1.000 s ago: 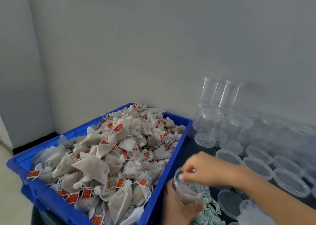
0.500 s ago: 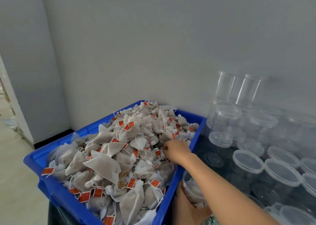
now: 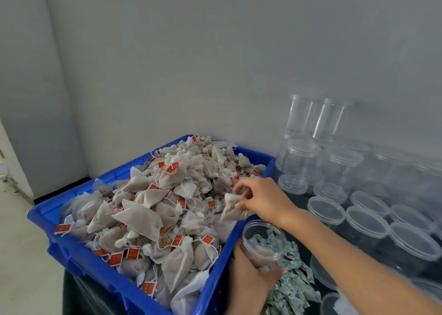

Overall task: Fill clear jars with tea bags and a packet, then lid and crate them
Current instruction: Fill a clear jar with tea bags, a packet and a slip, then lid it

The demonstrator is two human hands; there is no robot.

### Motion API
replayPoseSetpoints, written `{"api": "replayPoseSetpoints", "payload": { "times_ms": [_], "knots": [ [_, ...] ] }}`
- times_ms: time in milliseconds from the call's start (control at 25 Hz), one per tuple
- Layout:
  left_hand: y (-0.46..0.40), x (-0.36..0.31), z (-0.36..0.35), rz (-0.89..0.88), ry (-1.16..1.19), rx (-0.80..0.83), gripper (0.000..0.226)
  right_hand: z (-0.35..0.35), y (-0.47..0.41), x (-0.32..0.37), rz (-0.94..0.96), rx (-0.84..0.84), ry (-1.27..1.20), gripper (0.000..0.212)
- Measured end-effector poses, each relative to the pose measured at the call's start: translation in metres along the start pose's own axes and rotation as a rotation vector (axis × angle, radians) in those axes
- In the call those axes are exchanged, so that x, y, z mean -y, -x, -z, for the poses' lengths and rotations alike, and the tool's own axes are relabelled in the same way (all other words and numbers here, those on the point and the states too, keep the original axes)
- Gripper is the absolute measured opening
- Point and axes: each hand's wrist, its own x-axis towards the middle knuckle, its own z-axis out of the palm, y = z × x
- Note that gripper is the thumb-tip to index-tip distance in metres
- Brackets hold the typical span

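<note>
Head view. The right hand (image 3: pixel 264 199) pinched a tea bag (image 3: pixel 231 208) between thumb and fingertips, just above the near corner of the blue crate (image 3: pixel 79 255). The bag hung downward from the fingers, its long axis roughly vertical and slightly tilted. The open jar (image 3: pixel 263 245) lay directly below and slightly toward the person from the right hand, mouth tipped up toward it; the coming transfer, as judged, required a short drop down into that mouth. The left hand (image 3: pixel 248 278) gripped the jar from beneath, fingers curled round its lower wall, and was the nearer hand to it. The jar already held several tea bags at its bottom; no packet could be made out inside. The crate, left of both hands, was heaped with tea bags bearing red tags. A loose pile of green packets (image 3: pixel 291 281) lay just right of the left hand. Lidded empty jars (image 3: pixel 366 221) stood beyond the right forearm on the bench.
</note>
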Motion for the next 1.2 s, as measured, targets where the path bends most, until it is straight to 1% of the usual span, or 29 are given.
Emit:
{"api": "replayPoseSetpoints", "payload": {
  "times_ms": [40, 80, 120, 160, 240, 280, 400, 440, 480, 520, 600, 640, 680, 720, 760, 800, 840, 880, 1000, 1080, 1200],
  "knots": [
    [0.010, -0.003, 0.024, 0.010, 0.032, 0.011, 0.092, 0.011, 0.015, -0.001, 0.000, -0.023, -0.018, 0.024],
    [0.036, -0.001, 0.025, 0.007, 0.132, -0.010, 0.090, 0.020, 0.030, -0.003, -0.005, -0.011, -0.024, 0.020],
    [0.044, -0.003, 0.030, 0.040, 0.191, -0.059, 0.089, 0.026, 0.046, -0.006, -0.017, 0.016, -0.012, 0.017],
    [0.054, -0.011, 0.037, 0.059, 0.173, -0.073, 0.087, 0.030, 0.063, -0.008, -0.039, 0.054, 0.007, 0.014],
    [0.077, -0.015, 0.034, -0.002, 0.139, -0.029, 0.080, 0.030, 0.091, -0.014, -0.083, 0.102, 0.036, 0.010],
    [0.089, -0.016, 0.033, -0.042, 0.160, -0.020, 0.079, 0.029, 0.103, -0.015, -0.095, 0.115, 0.028, 0.011],
    [0.100, -0.011, 0.037, -0.105, 0.152, -0.008, 0.088, 0.024, 0.126, -0.019, -0.121, 0.122, -0.035, 0.010],
    [0.104, -0.011, 0.036, -0.105, 0.124, 0.003, 0.092, 0.020, 0.133, -0.019, -0.122, 0.085, -0.035, 0.010],
    [0.109, -0.010, 0.035, -0.116, 0.106, -0.003, 0.095, 0.016, 0.139, -0.020, -0.123, 0.012, -0.043, 0.010],
    [0.112, -0.008, 0.037, -0.129, 0.090, -0.023, 0.095, 0.011, 0.143, -0.020, -0.122, -0.107, -0.067, 0.009],
    [0.118, -0.006, 0.039, -0.131, 0.082, -0.036, 0.091, -0.002, 0.153, -0.024, -0.148, -0.403, -0.115, 0.010],
    [0.120, -0.003, 0.040, -0.122, 0.088, -0.032, 0.090, -0.011, 0.159, -0.029, -0.201, -0.477, -0.107, 0.013],
    [0.122, -0.002, 0.042, -0.115, 0.097, -0.039, 0.090, -0.022, 0.165, -0.035, -0.276, -0.435, -0.084, 0.019],
    [0.123, -0.001, 0.044, -0.113, 0.094, -0.055, 0.089, -0.036, 0.172, -0.042, -0.348, -0.282, -0.045, 0.026],
    [0.123, 0.001, 0.047, -0.110, 0.085, -0.063, 0.088, -0.052, 0.180, -0.049, -0.383, -0.062, 0.024, 0.033],
    [0.123, 0.002, 0.048, -0.109, 0.077, -0.066, 0.089, -0.069, 0.188, -0.055, -0.372, 0.142, 0.099, 0.040],
    [0.123, 0.002, 0.051, -0.106, 0.061, -0.066, 0.091, -0.084, 0.196, -0.058, -0.328, 0.259, 0.180, 0.043],
    [0.124, 0.003, 0.053, -0.103, 0.044, -0.068, 0.094, -0.096, 0.202, -0.060, -0.281, 0.269, 0.263, 0.043],
    [0.125, 0.006, 0.056, -0.097, 0.014, -0.060, 0.098, -0.109, 0.206, -0.062, -0.225, 0.100, 0.391, 0.025],
    [0.127, 0.005, 0.056, -0.105, 0.015, -0.052, 0.097, -0.105, 0.207, -0.064, -0.243, 0.054, 0.378, 0.016],
    [0.130, 0.003, 0.052, -0.116, 0.021, -0.031, 0.095, -0.096, 0.212, -0.075, -0.294, 0.069, 0.321, 0.010]
  ]
}}
